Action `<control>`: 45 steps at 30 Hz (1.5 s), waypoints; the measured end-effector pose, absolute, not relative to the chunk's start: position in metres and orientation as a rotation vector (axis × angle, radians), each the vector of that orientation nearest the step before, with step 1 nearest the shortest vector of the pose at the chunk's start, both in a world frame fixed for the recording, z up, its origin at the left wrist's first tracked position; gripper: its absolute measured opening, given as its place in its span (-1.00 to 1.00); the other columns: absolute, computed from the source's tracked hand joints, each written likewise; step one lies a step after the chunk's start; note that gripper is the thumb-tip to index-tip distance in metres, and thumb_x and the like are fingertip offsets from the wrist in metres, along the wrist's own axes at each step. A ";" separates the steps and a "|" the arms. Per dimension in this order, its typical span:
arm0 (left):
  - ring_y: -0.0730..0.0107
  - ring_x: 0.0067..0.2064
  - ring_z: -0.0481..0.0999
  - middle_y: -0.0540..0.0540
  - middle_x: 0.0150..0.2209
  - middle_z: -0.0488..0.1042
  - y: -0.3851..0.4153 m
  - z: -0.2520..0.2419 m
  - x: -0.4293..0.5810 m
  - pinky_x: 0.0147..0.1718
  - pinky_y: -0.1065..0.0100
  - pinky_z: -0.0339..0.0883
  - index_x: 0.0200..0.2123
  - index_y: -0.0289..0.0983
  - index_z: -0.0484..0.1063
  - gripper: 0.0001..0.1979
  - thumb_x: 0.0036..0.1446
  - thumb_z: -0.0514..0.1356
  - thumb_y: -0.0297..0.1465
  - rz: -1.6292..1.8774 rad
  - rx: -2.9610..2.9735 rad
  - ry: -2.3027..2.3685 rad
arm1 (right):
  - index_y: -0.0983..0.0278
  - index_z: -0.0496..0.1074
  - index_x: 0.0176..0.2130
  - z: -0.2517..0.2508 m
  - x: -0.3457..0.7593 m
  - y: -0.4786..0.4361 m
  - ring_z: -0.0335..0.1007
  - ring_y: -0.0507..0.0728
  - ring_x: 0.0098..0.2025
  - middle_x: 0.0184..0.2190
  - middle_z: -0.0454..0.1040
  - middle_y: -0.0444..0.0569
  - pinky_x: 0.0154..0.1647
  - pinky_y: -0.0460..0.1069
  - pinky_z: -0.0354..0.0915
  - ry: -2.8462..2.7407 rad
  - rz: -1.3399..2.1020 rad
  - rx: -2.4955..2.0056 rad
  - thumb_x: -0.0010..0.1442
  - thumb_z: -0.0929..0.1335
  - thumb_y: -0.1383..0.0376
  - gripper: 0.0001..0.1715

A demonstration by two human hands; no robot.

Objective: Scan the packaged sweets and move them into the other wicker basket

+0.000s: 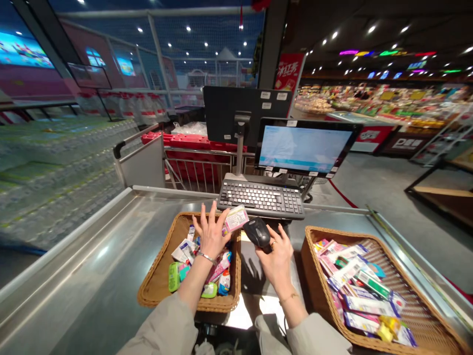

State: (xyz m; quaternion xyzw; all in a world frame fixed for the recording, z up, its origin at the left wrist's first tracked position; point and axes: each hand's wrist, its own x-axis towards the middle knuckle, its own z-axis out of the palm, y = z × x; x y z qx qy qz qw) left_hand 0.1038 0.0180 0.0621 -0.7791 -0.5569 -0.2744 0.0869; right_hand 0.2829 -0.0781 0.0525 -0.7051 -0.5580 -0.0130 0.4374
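Handheld barcode scanner (pixel 257 232) closed in my right hand (pixel 274 264), nose aimed at a pink packet (pixel 236 218), which the fingertips of my otherwise spread left hand (pixel 210 235) pinch up clear of the wicker basket (pixel 157 291) on the steel desk (pixel 92 256).

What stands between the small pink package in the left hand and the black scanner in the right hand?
Nothing visible stands between them. The pink package, held by the left hand, sits just up and left of the black handheld scanner in the right hand.
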 end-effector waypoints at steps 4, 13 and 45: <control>-0.24 0.43 -0.22 -0.14 0.43 -0.04 0.019 0.064 0.116 0.26 -0.38 -0.49 0.24 0.03 0.29 -0.26 -0.05 0.40 -0.24 -0.856 -2.349 -1.613 | 0.21 0.51 -0.24 0.054 0.291 -0.087 0.09 0.36 0.32 0.10 0.48 -0.03 0.24 0.35 0.05 -1.360 -0.097 -1.772 0.03 0.42 0.31 -0.79; -0.26 0.43 -0.24 -0.14 0.43 -0.04 0.018 0.069 0.139 0.24 -0.41 -0.52 0.23 0.05 0.30 -0.26 -0.05 0.40 -0.26 -0.919 -2.401 -1.532 | 0.21 0.51 -0.25 0.055 0.309 -0.103 0.09 0.40 0.32 0.09 0.48 0.00 0.22 0.39 0.05 -1.334 -0.198 -1.794 0.04 0.42 0.27 -0.80; -0.27 0.43 -0.26 -0.16 0.43 -0.04 0.000 0.074 0.151 0.24 -0.40 -0.58 0.23 0.02 0.31 -0.26 -0.05 0.40 -0.28 -0.975 -2.472 -1.410 | 0.21 0.51 -0.26 0.063 0.306 -0.142 0.06 0.36 0.33 0.08 0.49 -0.02 0.26 0.37 0.02 -1.307 -0.272 -1.822 0.06 0.38 0.31 -0.83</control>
